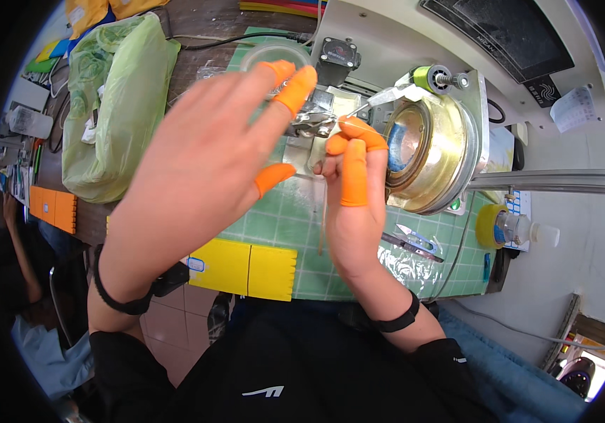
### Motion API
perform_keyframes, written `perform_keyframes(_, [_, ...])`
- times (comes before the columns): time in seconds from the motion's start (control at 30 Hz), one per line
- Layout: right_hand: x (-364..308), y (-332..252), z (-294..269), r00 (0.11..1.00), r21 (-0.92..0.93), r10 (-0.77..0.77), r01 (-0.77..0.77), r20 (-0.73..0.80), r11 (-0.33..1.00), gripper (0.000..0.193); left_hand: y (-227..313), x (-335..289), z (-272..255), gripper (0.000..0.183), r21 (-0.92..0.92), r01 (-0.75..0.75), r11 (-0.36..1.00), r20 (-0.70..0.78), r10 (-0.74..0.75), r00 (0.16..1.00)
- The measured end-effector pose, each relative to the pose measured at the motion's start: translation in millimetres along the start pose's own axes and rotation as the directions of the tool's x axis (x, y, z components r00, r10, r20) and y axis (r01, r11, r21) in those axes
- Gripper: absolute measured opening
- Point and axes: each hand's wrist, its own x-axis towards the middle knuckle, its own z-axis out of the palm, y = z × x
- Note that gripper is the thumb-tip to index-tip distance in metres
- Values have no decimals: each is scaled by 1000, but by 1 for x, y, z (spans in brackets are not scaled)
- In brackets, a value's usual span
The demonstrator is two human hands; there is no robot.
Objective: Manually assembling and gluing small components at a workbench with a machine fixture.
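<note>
Left hand (207, 134) hovers, blurred, fingers spread; right hand (354, 185) curls its fingers in, whether gripping anything I can't tell! Between their fingertips sits the small metal fixture (313, 125), roughly crosswise, right hand nearer.

Green with pale grid lines on the mat (316, 266). Left of it, pale green on a bag (122, 120), dark brown on the table (203, 19), orange on one board (53, 208). At its lower edge, yellow on another board (242, 268). Over it, orange on finger covers (354, 176) of left hand (203, 144) and right hand (355, 233).
</note>
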Motion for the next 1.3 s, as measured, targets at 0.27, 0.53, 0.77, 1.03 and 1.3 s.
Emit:
perform_keyframes(0.27, [13,0,6,992,-176,-127,121,-22,977,13,-2,12,59,43,11,39,999,49,-40,998])
perform_keyframes(0.53, [22,11,-4,970,-218,-243,241,22,946,10,-16,21,49,50,-37,-77,996,-48,76,996])
perform_keyframes(0.77, [19,10,5,970,-181,-243,243,22,953,10,-37,11,42,30,-61,-522,851,-327,477,816])
perform_keyframes(1.03, [19,14,4,976,-42,-217,216,-11,975,10,-34,15,54,25,-203,-435,877,-403,330,854])
perform_keyframes(1.3, [18,10,4,967,-173,-247,253,59,952,9,-27,23,19,28,-554,-71,830,-145,-12,989])
